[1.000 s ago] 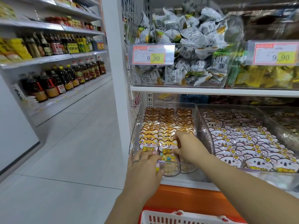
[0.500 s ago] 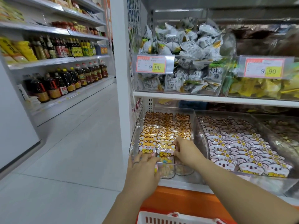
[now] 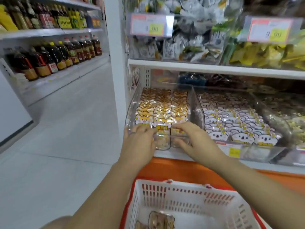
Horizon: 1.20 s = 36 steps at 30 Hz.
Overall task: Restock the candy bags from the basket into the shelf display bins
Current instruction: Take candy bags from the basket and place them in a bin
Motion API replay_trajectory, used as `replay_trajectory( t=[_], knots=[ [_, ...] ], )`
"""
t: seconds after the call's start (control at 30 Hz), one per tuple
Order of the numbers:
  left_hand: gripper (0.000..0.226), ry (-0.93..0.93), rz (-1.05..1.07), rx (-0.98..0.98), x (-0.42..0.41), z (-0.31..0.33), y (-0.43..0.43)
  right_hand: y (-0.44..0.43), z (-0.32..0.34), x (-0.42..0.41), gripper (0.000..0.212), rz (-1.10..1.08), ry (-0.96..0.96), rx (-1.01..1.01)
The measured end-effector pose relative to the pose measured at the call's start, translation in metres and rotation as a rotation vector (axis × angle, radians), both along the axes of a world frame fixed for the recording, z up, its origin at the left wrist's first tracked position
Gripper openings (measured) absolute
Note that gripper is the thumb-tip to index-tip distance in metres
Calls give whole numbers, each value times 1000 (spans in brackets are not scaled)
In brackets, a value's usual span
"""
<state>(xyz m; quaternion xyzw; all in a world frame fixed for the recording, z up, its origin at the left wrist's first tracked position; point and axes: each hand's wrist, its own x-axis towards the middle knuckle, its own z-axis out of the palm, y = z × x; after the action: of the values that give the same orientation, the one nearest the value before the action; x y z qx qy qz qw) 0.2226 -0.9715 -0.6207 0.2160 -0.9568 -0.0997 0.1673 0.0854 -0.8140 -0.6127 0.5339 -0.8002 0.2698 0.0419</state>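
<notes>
A clear display bin (image 3: 131, 103) on the lower shelf holds rows of orange cartoon-cat candy bags (image 3: 162, 108). My left hand (image 3: 140, 142) and my right hand (image 3: 196, 141) both rest at the bin's front edge, fingers on the front row of bags. Neither hand has a bag lifted; the fingers press on the bag tops and the bin's front wall. Below me a white-and-red basket (image 3: 186, 194) sits on the floor, with a few brownish candy bags (image 3: 160, 220) in its bottom.
The neighbouring bin (image 3: 198, 104) to the right holds white koala-faced bags (image 3: 234, 123). The upper shelf (image 3: 214, 68) carries bins of wrapped sweets with price tags (image 3: 151, 25). An orange base panel (image 3: 181, 169) runs under the shelf. The aisle floor (image 3: 66, 129) lies left, with oil bottles (image 3: 54, 55) beyond.
The view has tilted down, so the basket now shows. My right hand has drawn back from inside the bin to its front edge, beside my left hand.
</notes>
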Motion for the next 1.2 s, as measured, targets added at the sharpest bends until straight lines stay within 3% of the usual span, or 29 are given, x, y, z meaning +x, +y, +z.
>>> replay_trajectory(
  t=[0.13,0.33,0.57,0.73,0.87,1.0,1.07,1.13,1.2],
  knots=[
    [26,168,-172,14,8,-12,30,62,-48,31,24,-20,-73,-19],
    [28,-464,-344,177,9,-105,75,119,-183,41,18,-138,-470,377],
    [38,-974,-237,275,46,-262,80,134,-291,45,25,-190,-723,770],
    [43,-1148,-237,308,55,-315,80,139,-338,61,29,-183,-886,948],
    [47,-1178,-248,114,59,-339,86,134,-356,78,46,-117,-968,995],
    [69,-1241,-241,-163,51,-346,90,127,-361,89,38,-125,-1030,1003],
    [61,-1293,-190,-191,46,-349,86,129,-370,90,45,-156,-1062,1004],
    [56,-1355,-150,-170,49,-351,80,138,-405,93,67,-140,-1094,968],
    [53,-1367,-122,-111,49,-351,77,125,-386,92,75,-155,-1125,956]
  ],
)
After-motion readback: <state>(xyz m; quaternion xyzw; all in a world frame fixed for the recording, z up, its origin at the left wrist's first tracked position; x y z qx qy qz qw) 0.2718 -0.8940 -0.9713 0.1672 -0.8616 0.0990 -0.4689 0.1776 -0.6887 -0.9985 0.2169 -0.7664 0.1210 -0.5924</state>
